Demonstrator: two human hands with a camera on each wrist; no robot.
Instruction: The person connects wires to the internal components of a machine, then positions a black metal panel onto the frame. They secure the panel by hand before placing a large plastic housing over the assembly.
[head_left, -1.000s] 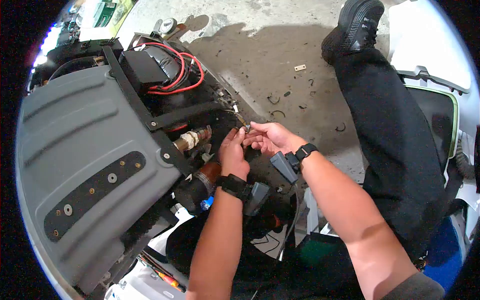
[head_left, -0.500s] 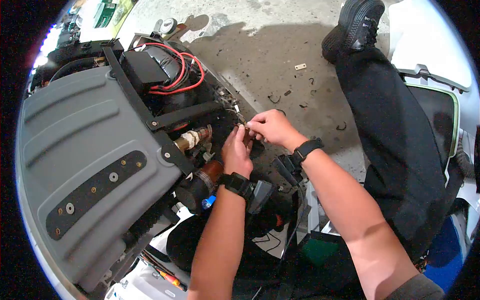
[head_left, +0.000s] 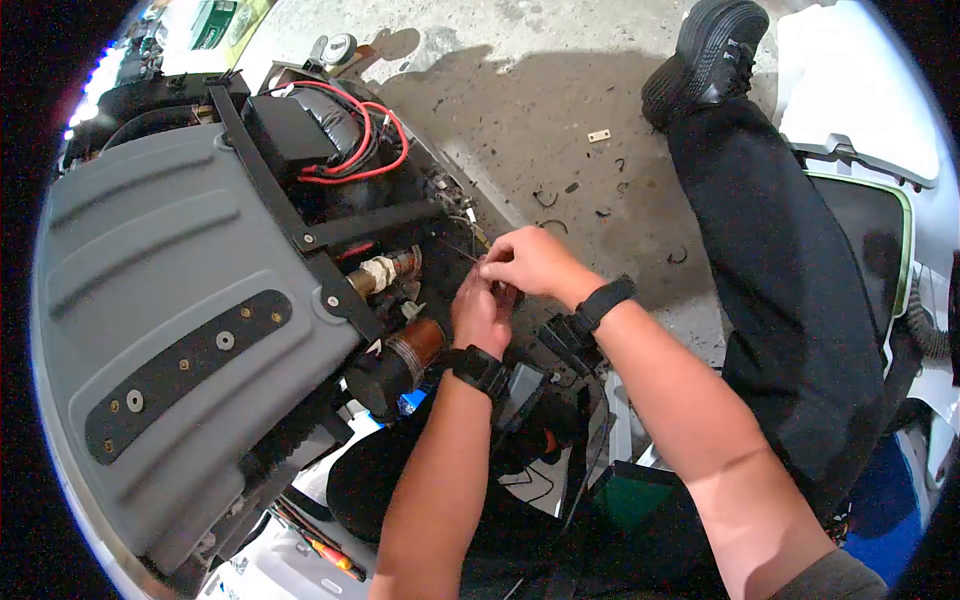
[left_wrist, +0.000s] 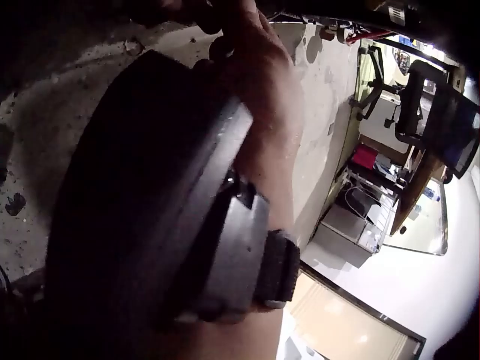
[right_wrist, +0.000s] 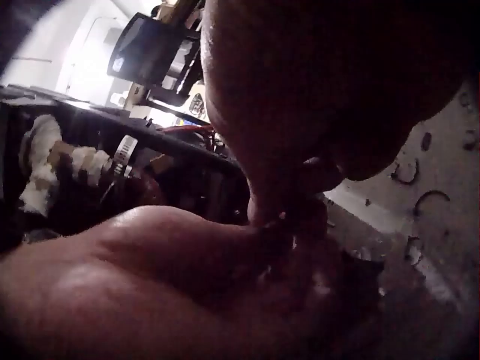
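Right beside the gray machine [head_left: 190, 245], my right hand [head_left: 540, 265] closes finger and thumb on what looks like a thin strand [head_left: 458, 249]; my left hand [head_left: 482, 318] meets it, its hold hidden. Work this fine calls for a steady left palm and small, slow moves. Beyond, tools [head_left: 333, 556] lie by a white tray [head_left: 290, 572]; I cannot tell what the blue bin [head_left: 888, 515] contains.

The ribbed tank-like panel [head_left: 180, 260] is showing smooth, matt grey plastic; the floor [head_left: 560, 150] is looking rough, like concrete. The trousers [head_left: 790, 270] are showing matt black cloth.
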